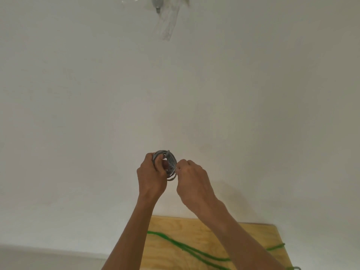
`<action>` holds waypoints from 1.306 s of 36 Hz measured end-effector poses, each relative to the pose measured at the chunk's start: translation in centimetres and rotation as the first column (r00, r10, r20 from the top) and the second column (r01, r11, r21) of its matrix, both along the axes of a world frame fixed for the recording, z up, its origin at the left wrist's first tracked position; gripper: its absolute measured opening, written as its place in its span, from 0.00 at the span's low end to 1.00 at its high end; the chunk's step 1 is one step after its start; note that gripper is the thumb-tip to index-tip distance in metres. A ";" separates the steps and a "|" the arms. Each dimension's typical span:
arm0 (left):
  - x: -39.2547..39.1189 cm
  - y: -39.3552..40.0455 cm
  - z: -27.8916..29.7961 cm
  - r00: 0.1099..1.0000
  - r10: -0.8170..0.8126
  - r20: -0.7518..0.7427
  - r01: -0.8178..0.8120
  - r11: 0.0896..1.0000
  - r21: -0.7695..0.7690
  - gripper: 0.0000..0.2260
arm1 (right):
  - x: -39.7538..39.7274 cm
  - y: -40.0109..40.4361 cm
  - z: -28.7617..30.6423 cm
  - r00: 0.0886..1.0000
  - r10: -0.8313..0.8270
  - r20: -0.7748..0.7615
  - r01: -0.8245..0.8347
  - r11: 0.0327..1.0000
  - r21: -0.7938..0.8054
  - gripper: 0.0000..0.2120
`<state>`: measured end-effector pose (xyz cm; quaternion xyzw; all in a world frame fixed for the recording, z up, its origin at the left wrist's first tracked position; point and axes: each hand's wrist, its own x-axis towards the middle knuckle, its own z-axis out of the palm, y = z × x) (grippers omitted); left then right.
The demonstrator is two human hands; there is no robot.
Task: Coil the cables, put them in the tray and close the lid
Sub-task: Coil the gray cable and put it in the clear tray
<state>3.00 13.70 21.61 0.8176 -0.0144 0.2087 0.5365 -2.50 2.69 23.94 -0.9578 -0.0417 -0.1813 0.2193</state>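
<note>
From my seat I've got both hands raised in front of a pale wall, working a grey cable (167, 164) that's wound into a small coil. The left hand (151, 177) grips the coil's left side, fingers curled through and around the loops, thumb on the near side. The right hand (191, 184) is up against the coil's right edge, fingers curled and pinching at the strands there (whether it's a loose end or a loop, I can't make out at this size). The coil stands roughly upright between the two hands, held in the air well above the tabletop.

Down low, a light plywood table (194, 230) shows at the bottom of the view, partly behind both forearms. A green cable (175, 243) lies uncoiled across it, running in long wavy lines from the left edge toward the right, with another stretch of it near the right edge. It's touched by neither hand.

Up at the top, something grey is fixed to the wall under clear tape (167, 18), too blurred for me to name.
</note>
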 end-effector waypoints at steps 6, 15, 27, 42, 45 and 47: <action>0.1 0.7 0.3 0.999 -0.009 -0.040 0.001 0.982 -0.190 0.09 | -0.2 -1.4 0.4 0.998 0.059 0.018 -0.062 0.951 0.302 0.05; -0.8 0.8 -0.5 0.987 -0.128 -0.094 0.085 0.925 -0.370 0.10 | -0.6 -0.9 -4.5 0.966 0.091 0.241 -0.204 0.840 0.502 0.14; -2.3 1.1 -1.5 0.976 -0.162 -0.148 0.085 0.901 -0.425 0.10 | -0.6 2.4 -6.8 0.924 -0.078 0.376 -0.164 0.806 0.569 0.07; -2.9 5.3 -3.1 0.909 -0.355 -0.217 0.206 0.837 -0.507 0.15 | -1.3 4.0 -7.5 0.999 0.038 0.019 -0.035 0.478 0.878 0.01; -3.3 6.0 -4.0 0.881 -0.381 -0.282 0.189 0.828 -0.528 0.16 | -2.1 5.4 -8.5 0.999 -0.041 -0.023 0.036 0.347 0.937 0.02; -3.5 6.7 -4.7 0.848 -0.426 -0.315 0.188 0.798 -0.572 0.16 | -2.5 6.0 -9.3 0.992 -0.122 -0.035 0.077 0.365 0.928 0.02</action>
